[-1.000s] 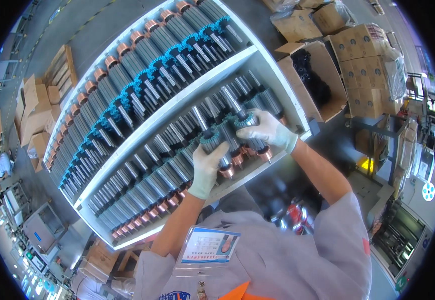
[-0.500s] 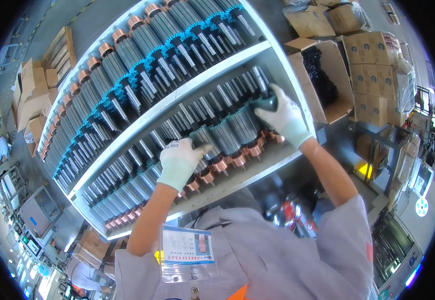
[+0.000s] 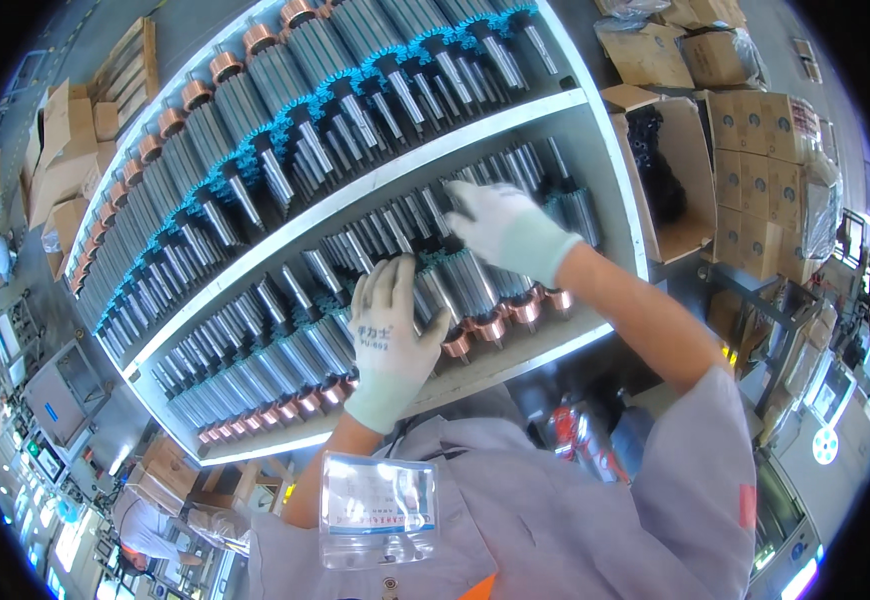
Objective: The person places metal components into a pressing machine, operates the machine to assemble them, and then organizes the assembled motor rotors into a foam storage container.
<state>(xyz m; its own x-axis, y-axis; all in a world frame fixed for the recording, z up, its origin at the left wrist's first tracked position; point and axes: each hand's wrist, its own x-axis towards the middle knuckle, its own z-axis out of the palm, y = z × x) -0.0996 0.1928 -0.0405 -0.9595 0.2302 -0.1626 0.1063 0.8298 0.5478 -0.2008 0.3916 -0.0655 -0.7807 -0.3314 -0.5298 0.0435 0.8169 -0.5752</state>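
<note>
My gloved left hand (image 3: 395, 325) lies over the lower row of motor armatures, fingers stretched out and thumb apart, touching them. Further right, my gloved right hand (image 3: 510, 228) is above the same row with its fingers apart, fingertips beside the upright steel shafts (image 3: 402, 224). Whether they touch a shaft is hard to see. Below my hands, armature cores (image 3: 470, 284) show, with copper commutators (image 3: 490, 328) toward me. One armature (image 3: 577, 212) stands at the row's right end, beyond my right hand. Some cores are hidden under my hands.
A pale metal rack (image 3: 355, 190) holds both rows; its upper tier carries armatures with blue-edged windings (image 3: 340, 85). An open carton (image 3: 690, 225) of black parts and stacked cartons (image 3: 755, 180) stand at right. A wooden pallet (image 3: 125, 70) is at far left. Another person (image 3: 150, 525) is lower left.
My right hand has moved left from the armature at the row's right end, which now stands released. My left hand has shifted slightly right and its fingers have straightened. The view has shifted slightly.
</note>
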